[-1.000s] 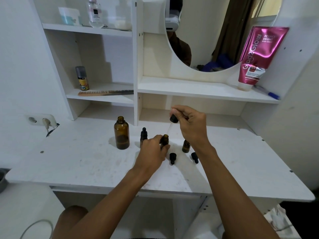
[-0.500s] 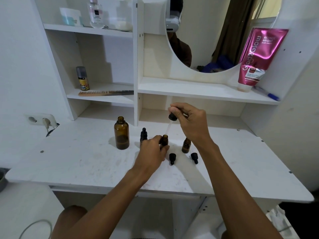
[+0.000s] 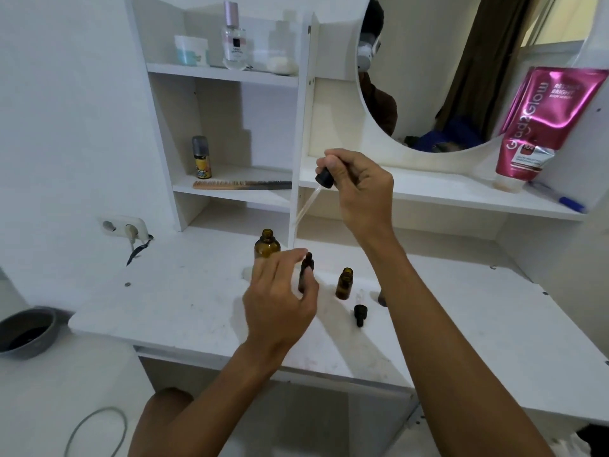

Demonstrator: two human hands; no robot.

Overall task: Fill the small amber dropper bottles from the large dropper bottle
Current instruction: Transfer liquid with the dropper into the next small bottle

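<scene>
The large amber bottle (image 3: 267,245) stands open on the white desk (image 3: 184,291), its lower part hidden behind my left hand (image 3: 280,301). That hand hovers with fingers apart around a capped small amber bottle (image 3: 305,270); whether it touches the bottle I cannot tell. My right hand (image 3: 359,189) is raised above the desk and pinches the black bulb of the large dropper (image 3: 324,178), whose glass tube slants down to the left. An open small amber bottle (image 3: 344,284) stands free to the right. A loose black dropper cap (image 3: 359,315) lies in front of it. My right forearm hides most of another small bottle (image 3: 382,299).
A comb (image 3: 242,184) and a spray can (image 3: 201,158) sit on the left shelf. A pink tube (image 3: 540,127) and a pen (image 3: 570,203) are on the right shelf under the round mirror (image 3: 445,77). A wall socket (image 3: 123,225) and grey bowl (image 3: 26,331) are left.
My left hand let go of the open small bottle and moved left to the capped one. My right hand lifted the dropper up and away from that bottle.
</scene>
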